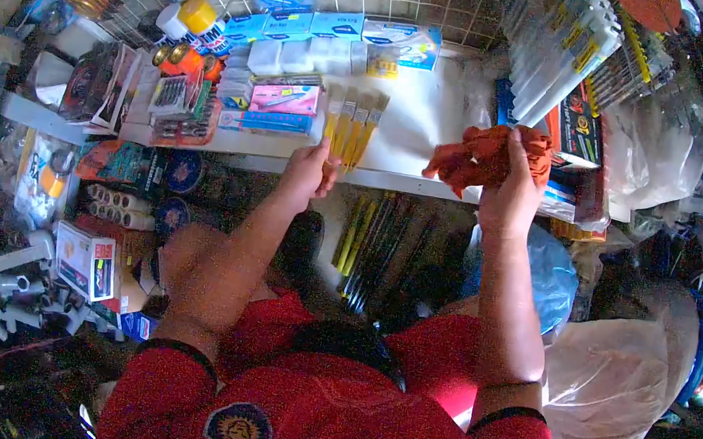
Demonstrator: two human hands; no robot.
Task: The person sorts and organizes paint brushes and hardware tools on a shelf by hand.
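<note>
In the head view, my left hand (309, 170) is at the front edge of the white shelf, fingers closed around the handle end of the leftmost paintbrush (332, 117). Beside it, several more flat paintbrushes (358, 125) with yellow handles lie in a row, bristles pointing away from me. My right hand (512, 189) grips a crumpled orange-red cloth (492, 159) above the right part of the shelf. Part of the cloth hangs loose to the left of the fingers.
Behind the brushes, blue-and-white boxes (312, 27) line the white shelf (421, 121). A pink box (285, 99) sits left of the brushes. White tubes (565, 70) hang at upper right. Below the shelf stand long yellow and dark rods (358, 234). A blue plastic bag (547, 276) is near my right forearm.
</note>
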